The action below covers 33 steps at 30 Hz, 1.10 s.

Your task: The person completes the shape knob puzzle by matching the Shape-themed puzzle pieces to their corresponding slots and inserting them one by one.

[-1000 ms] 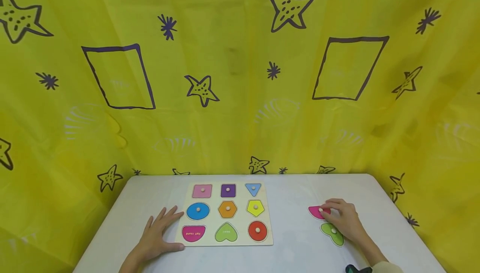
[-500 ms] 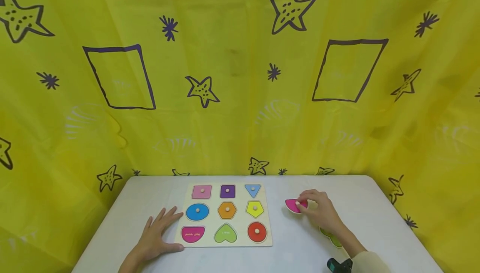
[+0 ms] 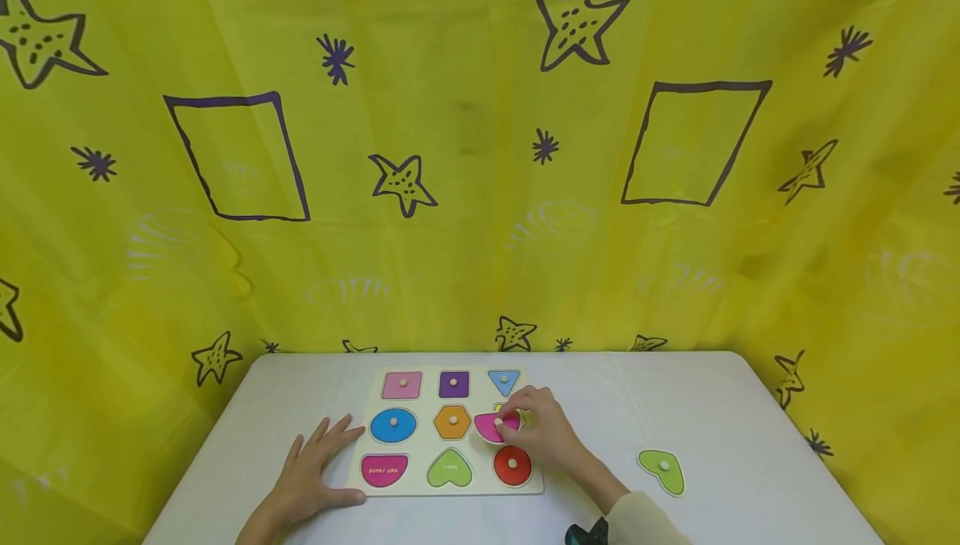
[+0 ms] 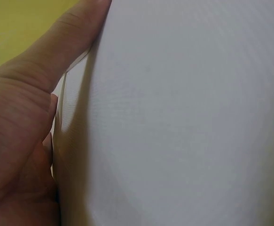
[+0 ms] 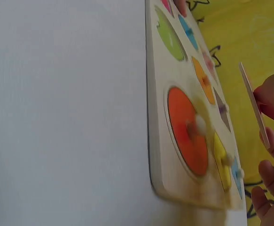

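My right hand (image 3: 551, 437) pinches the knob of a pink half-round puzzle piece (image 3: 487, 427) and holds it over the right part of the wooden puzzle board (image 3: 416, 488). The right wrist view shows that piece (image 5: 254, 106) edge-on, raised off the board. It partly covers the yellow pentagon. My left hand (image 3: 309, 472) lies with spread, straight fingers at the board's left edge, thumb and fingertips touching it. At the board's near left is the pink half-round recess (image 3: 385, 471); beside it lies the green heart recess (image 3: 450, 468). Both show printed words and no knob.
A green heart piece (image 3: 663, 472) with a knob lies on the white table (image 3: 600, 512), right of the board. Other knobbed shapes sit in the board, among them a red circle (image 3: 512, 466) and a blue oval (image 3: 393, 426). A yellow curtain (image 3: 465, 278) hangs behind.
My right hand has carried the pink half-round piece leftward from beside the green heart piece to above the board. The heart piece is uncovered. My left hand has stayed in place.
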{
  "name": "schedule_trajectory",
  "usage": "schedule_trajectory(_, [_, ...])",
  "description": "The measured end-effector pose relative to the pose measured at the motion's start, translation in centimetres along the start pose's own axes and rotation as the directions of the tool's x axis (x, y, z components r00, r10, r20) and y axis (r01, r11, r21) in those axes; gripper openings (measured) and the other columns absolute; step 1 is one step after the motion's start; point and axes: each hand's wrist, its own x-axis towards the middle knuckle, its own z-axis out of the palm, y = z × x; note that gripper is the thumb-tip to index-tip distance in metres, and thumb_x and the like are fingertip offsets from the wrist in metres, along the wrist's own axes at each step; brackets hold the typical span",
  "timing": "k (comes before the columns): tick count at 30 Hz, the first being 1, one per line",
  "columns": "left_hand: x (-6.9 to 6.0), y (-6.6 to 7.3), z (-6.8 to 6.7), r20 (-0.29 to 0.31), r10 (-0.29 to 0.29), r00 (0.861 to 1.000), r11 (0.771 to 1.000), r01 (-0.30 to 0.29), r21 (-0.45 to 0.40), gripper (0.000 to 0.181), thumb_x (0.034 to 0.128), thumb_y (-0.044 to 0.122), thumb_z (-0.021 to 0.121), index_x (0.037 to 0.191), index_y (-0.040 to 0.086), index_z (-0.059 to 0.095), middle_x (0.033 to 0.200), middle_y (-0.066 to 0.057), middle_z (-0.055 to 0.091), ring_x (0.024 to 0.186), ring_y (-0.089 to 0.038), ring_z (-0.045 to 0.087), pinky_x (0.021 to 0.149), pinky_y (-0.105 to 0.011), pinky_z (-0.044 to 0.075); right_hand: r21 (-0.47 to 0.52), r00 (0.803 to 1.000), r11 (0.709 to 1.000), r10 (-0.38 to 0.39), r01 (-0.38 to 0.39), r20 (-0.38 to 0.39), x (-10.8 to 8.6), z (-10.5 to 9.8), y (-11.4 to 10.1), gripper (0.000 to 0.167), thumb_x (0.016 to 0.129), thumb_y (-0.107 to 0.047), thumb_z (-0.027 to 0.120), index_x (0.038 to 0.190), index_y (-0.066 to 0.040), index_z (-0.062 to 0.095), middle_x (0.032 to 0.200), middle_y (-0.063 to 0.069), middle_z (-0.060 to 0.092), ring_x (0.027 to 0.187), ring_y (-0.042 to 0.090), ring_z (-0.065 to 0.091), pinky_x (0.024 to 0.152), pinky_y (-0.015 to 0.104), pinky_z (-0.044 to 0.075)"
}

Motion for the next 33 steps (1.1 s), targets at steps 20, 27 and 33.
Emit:
schedule_trajectory(20, [0.0, 0.0, -0.1, 0.008, -0.001, 1.000, 1.000, 0.000, 0.031, 0.100, 0.0629, 0.056, 0.092, 0.149, 0.020, 0.055, 0.161, -0.018, 0.039, 0.150, -0.053, 0.016, 0.113, -0.079, -0.003, 0.010, 0.998, 0.998, -0.062, 0.063, -0.020, 1.2, 12.6, -6.1, 0.006, 0.081, -0.028, 0.084, 0.085, -0.025, 0.080, 0.092, -0.018, 0.065, 0.098, 0.004, 0.051, 0.083, 0.035, 0.039])
schedule_trajectory(27, [0.0, -0.1, -0.1, 0.002, 0.010, 1.000, 0.999, -0.010, 0.034, 0.099, 0.0647, 0.057, 0.091, 0.149, 0.020, 0.055, 0.162, -0.017, 0.039, 0.151, -0.053, 0.015, 0.114, -0.078, -0.004, -0.174, 0.998, 0.983, -0.060, 0.054, -0.033, 1.0, 15.1, -7.4, 0.005, 0.081, -0.033, 0.083, 0.083, -0.029, 0.080, 0.093, -0.016, 0.060, 0.092, 0.007, 0.044, 0.084, 0.037, 0.037])
schedule_trajectory(33, [-0.1, -0.2, -0.1, -0.002, 0.024, 1.000, 0.999, -0.024, 0.031, 0.097, 0.0657, 0.058, 0.090, 0.149, 0.021, 0.055, 0.162, -0.017, 0.039, 0.151, -0.053, 0.015, 0.113, -0.079, -0.004, -0.208, 0.997, 0.977, -0.061, 0.050, -0.048, 0.9, 16.0, -7.8, 0.006, 0.082, -0.033, 0.084, 0.085, -0.029, 0.081, 0.094, -0.014, 0.058, 0.092, 0.008, 0.041, 0.082, 0.035, 0.035])
